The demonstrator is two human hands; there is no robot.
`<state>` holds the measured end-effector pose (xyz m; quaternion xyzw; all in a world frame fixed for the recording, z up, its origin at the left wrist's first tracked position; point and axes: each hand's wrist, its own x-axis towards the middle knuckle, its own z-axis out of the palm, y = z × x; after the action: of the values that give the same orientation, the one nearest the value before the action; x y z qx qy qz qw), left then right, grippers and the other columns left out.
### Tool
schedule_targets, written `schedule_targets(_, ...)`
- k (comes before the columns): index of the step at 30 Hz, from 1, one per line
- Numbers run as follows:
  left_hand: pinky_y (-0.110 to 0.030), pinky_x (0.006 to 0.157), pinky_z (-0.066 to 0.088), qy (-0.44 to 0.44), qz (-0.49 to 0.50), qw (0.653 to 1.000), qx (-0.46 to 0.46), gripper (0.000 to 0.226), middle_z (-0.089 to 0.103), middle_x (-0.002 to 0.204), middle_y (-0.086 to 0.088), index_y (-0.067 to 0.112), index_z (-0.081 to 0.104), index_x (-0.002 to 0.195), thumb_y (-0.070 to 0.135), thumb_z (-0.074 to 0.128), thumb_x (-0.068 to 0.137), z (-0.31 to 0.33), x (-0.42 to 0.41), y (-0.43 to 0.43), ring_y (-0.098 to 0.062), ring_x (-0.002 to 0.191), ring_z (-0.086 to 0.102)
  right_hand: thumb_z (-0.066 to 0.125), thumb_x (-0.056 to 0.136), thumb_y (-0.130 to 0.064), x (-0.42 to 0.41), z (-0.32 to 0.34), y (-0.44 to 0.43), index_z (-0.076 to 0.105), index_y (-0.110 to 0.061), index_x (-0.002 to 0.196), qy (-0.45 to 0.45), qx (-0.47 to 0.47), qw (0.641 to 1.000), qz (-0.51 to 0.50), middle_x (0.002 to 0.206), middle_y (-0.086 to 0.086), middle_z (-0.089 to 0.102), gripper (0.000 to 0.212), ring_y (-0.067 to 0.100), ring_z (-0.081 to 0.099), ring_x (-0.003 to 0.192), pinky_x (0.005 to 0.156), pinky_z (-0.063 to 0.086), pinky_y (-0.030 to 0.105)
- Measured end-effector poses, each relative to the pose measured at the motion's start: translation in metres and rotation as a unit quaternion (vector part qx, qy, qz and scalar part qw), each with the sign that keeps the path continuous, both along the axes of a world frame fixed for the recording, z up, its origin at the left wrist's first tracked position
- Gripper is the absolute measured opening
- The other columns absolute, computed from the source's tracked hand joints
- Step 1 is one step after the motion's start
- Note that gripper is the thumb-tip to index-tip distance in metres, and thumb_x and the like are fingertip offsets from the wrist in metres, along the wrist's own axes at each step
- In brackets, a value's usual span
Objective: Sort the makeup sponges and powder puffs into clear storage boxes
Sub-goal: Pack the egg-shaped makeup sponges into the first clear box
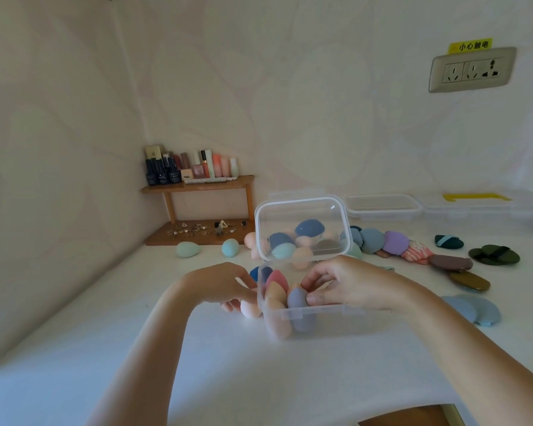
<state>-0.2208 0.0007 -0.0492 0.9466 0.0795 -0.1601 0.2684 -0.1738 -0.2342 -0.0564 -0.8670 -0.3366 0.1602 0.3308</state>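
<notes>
- Filling the clear plastic box [326, 310]: my right hand [339, 285] pinches a grey-blue egg-shaped sponge [296, 300] inside.
- Left hand [220, 282] holds a peach sponge [249, 309] alongside; next, I'd wedge it in.

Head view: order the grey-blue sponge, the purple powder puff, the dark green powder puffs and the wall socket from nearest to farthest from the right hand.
1. Grey-blue sponge: in the clear box, pinched by the right hand.
2. Purple powder puff: behind the hand, rightward.
3. Dark green powder puffs: far right.
4. Wall socket: high up, far right.
</notes>
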Motion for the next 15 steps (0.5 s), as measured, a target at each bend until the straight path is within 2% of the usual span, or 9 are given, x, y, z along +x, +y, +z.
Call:
schedule_targets(3, -0.017, 0.076, 0.051, 0.013, 0.029, 0.999, -0.018, 0.031, 0.064, 0.106, -0.003, 0.022, 0.053, 0.115, 0.031, 0.064, 0.086, 0.005, -0.006, 0.005, -0.011, 0.078, 0.06, 0.072, 0.082, -0.034, -0.002, 0.001, -0.001, 0.07, -0.029, 0.105, -0.007, -0.002, 1.0, 0.0, 0.105, -0.014, 0.07, 0.024, 0.001, 0.065, 0.097, 0.095, 0.05, 0.028)
schedule_targets(5, -0.02, 0.076, 0.051, -0.015, 0.051, 0.998, -0.032, 0.024, 0.062, 0.101, -0.006, 0.018, 0.054, 0.112, 0.027, 0.058, 0.09, 0.013, -0.013, 0.008, -0.013, 0.075, 0.057, 0.071, 0.083, -0.034, -0.003, 0.002, -0.001, 0.07, -0.031, 0.107, -0.013, -0.003, 1.0, -0.001, 0.107, -0.016, 0.069, 0.024, 0.002, 0.064, 0.098, 0.092, 0.049, 0.024)
schedule_targets(8, -0.027, 0.081, 0.054, -0.129, 0.084, 0.983, -0.103, 0.021, 0.064, 0.099, -0.009, 0.015, 0.058, 0.107, 0.024, 0.062, 0.088, 0.022, -0.02, 0.01, -0.018, 0.079, 0.061, 0.07, 0.084, -0.032, -0.007, 0.003, 0.0, 0.07, -0.032, 0.106, -0.01, 0.006, 1.0, -0.002, 0.103, -0.014, 0.069, 0.022, 0.004, 0.065, 0.095, 0.088, 0.048, 0.023)
schedule_targets(10, -0.024, 0.076, 0.056, -0.223, 0.079, 0.951, -0.197, 0.021, 0.066, 0.098, -0.005, 0.019, 0.06, 0.102, 0.02, 0.069, 0.083, 0.027, -0.021, -0.002, -0.018, 0.082, 0.064, 0.069, 0.085, -0.03, -0.008, 0.002, 0.0, 0.071, -0.032, 0.106, -0.008, 0.009, 1.0, 0.001, 0.1, -0.014, 0.071, 0.021, 0.004, 0.066, 0.094, 0.085, 0.047, 0.021)
schedule_targets(12, -0.02, 0.07, 0.056, -0.302, 0.064, 0.917, -0.254, 0.024, 0.068, 0.095, 0.001, 0.022, 0.062, 0.098, 0.018, 0.074, 0.077, 0.027, -0.02, -0.022, -0.015, 0.082, 0.067, 0.068, 0.086, -0.029, -0.009, 0.003, -0.001, 0.072, -0.031, 0.106, -0.009, 0.01, 1.0, 0.002, 0.098, -0.015, 0.072, 0.021, 0.003, 0.066, 0.093, 0.082, 0.047, 0.018)
schedule_targets(15, -0.018, 0.068, 0.055, -0.355, 0.024, 0.909, -0.216, 0.031, 0.068, 0.093, 0.008, 0.029, 0.061, 0.095, 0.017, 0.079, 0.073, 0.017, -0.014, -0.046, -0.006, 0.077, 0.068, 0.069, 0.085, -0.026, -0.01, 0.003, -0.001, 0.073, -0.03, 0.104, -0.016, 0.014, 1.0, -0.007, 0.085, -0.016, 0.07, 0.02, 0.001, 0.065, 0.083, 0.071, 0.045, 0.012)
